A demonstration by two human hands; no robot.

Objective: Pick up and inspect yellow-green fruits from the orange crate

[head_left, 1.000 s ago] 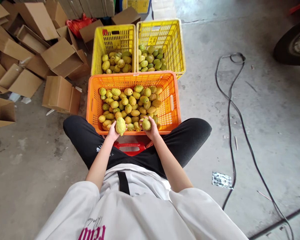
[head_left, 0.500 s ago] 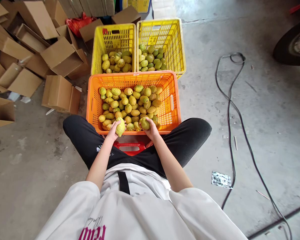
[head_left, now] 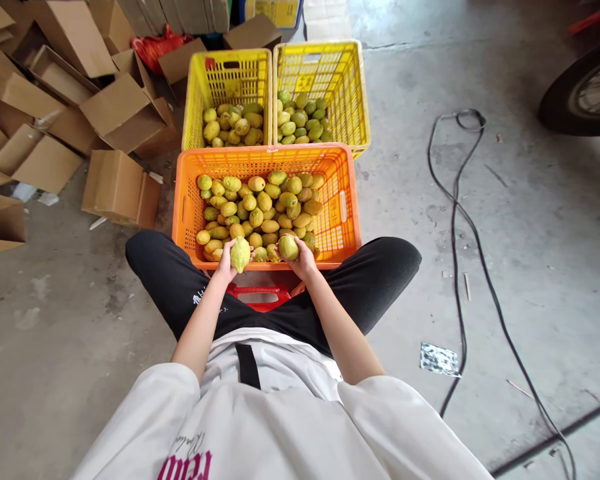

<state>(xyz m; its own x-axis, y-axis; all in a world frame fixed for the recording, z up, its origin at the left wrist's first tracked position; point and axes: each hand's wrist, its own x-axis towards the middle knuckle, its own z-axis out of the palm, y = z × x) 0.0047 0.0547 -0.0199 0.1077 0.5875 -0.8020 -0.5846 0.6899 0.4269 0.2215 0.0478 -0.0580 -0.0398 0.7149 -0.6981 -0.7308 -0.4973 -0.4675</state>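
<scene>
In my left hand is a yellow-green lemon, its pointed end toward me. My right hand grips a rounder, greener lemon. Both hands are over the near rim of an orange plastic crate, a short gap between the two fruits. Inside the crate lies a heap of yellow to greenish lemons, some with brownish skin. Each hand hides a little of the heap's near edge.
Behind the orange crate stand two yellow crates, the left one with yellowish fruit, the right one with greener fruit. Opened cardboard boxes pile up at left. A black cable and a wheel are at right.
The lemon in my left hand has turned slightly, and so has the one in my right hand. The hands stay in about the same place. The view has shifted a little.
</scene>
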